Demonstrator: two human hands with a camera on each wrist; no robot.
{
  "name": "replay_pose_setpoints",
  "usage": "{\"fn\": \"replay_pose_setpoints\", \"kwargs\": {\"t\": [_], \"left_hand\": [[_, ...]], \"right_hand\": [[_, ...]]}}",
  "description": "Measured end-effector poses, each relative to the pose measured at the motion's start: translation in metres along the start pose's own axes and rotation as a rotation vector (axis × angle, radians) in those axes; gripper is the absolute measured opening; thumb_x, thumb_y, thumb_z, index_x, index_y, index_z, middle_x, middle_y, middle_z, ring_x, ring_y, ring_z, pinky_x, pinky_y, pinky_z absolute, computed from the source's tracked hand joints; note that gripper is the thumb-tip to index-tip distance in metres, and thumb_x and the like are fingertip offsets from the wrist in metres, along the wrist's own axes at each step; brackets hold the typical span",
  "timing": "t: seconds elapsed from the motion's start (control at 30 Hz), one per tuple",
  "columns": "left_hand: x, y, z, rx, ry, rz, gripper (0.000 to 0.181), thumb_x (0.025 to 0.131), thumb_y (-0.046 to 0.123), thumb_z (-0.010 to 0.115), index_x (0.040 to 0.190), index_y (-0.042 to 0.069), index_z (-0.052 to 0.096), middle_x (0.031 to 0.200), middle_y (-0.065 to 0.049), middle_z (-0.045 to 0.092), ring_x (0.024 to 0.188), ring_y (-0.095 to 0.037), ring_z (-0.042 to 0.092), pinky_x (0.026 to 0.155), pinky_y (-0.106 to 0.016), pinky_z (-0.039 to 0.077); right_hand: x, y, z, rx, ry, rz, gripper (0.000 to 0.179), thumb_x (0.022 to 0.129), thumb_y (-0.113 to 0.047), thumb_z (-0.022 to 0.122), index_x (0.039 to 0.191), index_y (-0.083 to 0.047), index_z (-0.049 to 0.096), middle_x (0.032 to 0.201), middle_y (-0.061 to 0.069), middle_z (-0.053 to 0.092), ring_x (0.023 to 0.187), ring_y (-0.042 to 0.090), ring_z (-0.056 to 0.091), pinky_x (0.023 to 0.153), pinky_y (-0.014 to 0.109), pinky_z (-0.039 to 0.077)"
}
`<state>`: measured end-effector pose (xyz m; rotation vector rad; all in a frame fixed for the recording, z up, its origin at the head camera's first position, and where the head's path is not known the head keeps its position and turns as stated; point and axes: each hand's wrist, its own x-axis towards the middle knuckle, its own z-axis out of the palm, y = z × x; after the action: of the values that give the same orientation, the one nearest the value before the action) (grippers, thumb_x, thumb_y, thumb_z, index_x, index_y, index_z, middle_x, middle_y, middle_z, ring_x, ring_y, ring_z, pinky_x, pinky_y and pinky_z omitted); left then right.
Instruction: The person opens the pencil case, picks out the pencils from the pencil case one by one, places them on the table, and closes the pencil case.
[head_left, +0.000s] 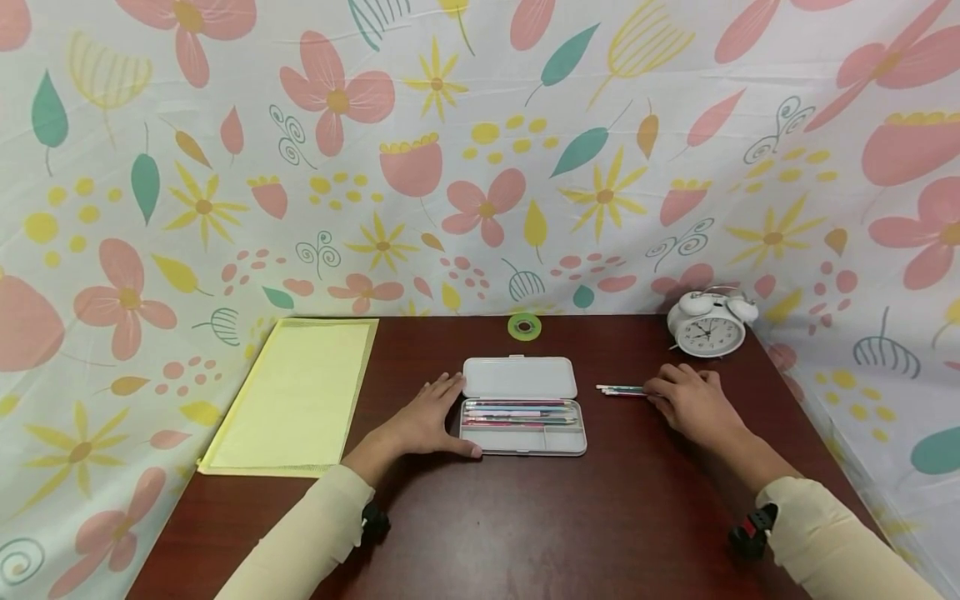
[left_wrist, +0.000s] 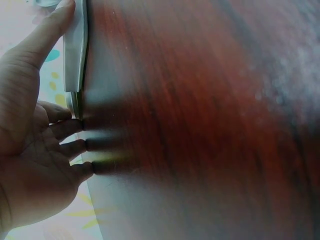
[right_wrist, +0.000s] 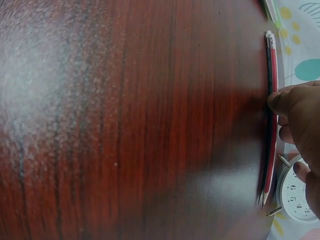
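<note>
touching pencil case point(head_left: 502, 438) with left grip point(head_left: 426, 418) spread wide; pinching pencils point(right_wrist: 273, 125) mid-shaft in right grip point(head_left: 693, 405). probably light, stiff, slightly slick; best taken near middle.

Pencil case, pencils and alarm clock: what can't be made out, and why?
Left wrist: pencil case, far end cut off by top edge.
Head: pointed ends of the gripped pencils, hidden by the right hand.
Head: any lettering on the cased pencils, too small.
Right wrist: part of the alarm clock, behind the hand.
</note>
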<state>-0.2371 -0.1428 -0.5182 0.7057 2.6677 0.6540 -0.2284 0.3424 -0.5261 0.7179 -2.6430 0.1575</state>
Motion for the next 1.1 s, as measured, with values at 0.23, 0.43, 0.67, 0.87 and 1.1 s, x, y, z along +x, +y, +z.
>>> {"fn": "replay_pose_setpoints", "kwargs": {"t": [0.23,0.43,0.67,0.87,1.1], "left_hand": [[0.0002,0.0013,-0.0017,0.003,-0.007,-0.006,0.136,0.081,0.069,0.091,0.178,0.006,0.018,0.186,-0.015,0.020,0.175,-0.037,0.013,0.141,-0.061,0.015],[0.0002,0.0010,-0.0018,0.009,-0.009,0.002,0.136,0.081,0.068,0.091,0.177,0.005,0.018,0.186,-0.015,0.020,0.175,-0.038,0.013,0.141,-0.061,0.015],[0.0000,0.0010,-0.0019,0.007,-0.009,0.010,0.136,0.081,0.068,0.091,0.177,0.004,0.018,0.186,-0.016,0.020,0.174,-0.038,0.013,0.140,-0.062,0.015],[-0.0007,0.0017,-0.0021,0.002,-0.007,0.012,0.136,0.081,0.067,0.091,0.177,0.003,0.018,0.186,-0.017,0.020,0.174,-0.039,0.013,0.140,-0.062,0.015],[-0.0015,0.0003,-0.0007,0.000,-0.002,0.009,0.137,0.081,0.068,0.091,0.177,0.003,0.018,0.186,-0.017,0.020,0.174,-0.039,0.014,0.140,-0.062,0.015]], "right_hand": [[0.0000,0.0001,-0.0002,0.005,-0.004,0.003,0.022,0.089,-0.008,0.090,0.105,-0.020,0.080,0.098,-0.001,0.065,0.091,0.026,0.059,0.073,0.058,0.044],[-0.0010,0.0005,0.0025,0.014,0.007,0.012,0.020,0.090,-0.007,0.088,0.104,-0.020,0.080,0.098,0.000,0.066,0.092,0.026,0.060,0.075,0.056,0.044],[-0.0011,0.0027,0.0042,0.015,0.028,0.007,0.018,0.091,-0.008,0.087,0.102,-0.020,0.080,0.098,0.000,0.067,0.091,0.025,0.061,0.073,0.053,0.043],[-0.0011,0.0025,0.0031,0.013,0.018,0.010,0.018,0.091,-0.009,0.087,0.103,-0.020,0.080,0.099,0.000,0.067,0.093,0.025,0.061,0.073,0.055,0.044],[-0.0013,0.0012,0.0026,0.007,0.015,0.003,0.018,0.091,-0.011,0.088,0.104,-0.020,0.080,0.099,0.000,0.066,0.091,0.024,0.059,0.073,0.054,0.044]]}}
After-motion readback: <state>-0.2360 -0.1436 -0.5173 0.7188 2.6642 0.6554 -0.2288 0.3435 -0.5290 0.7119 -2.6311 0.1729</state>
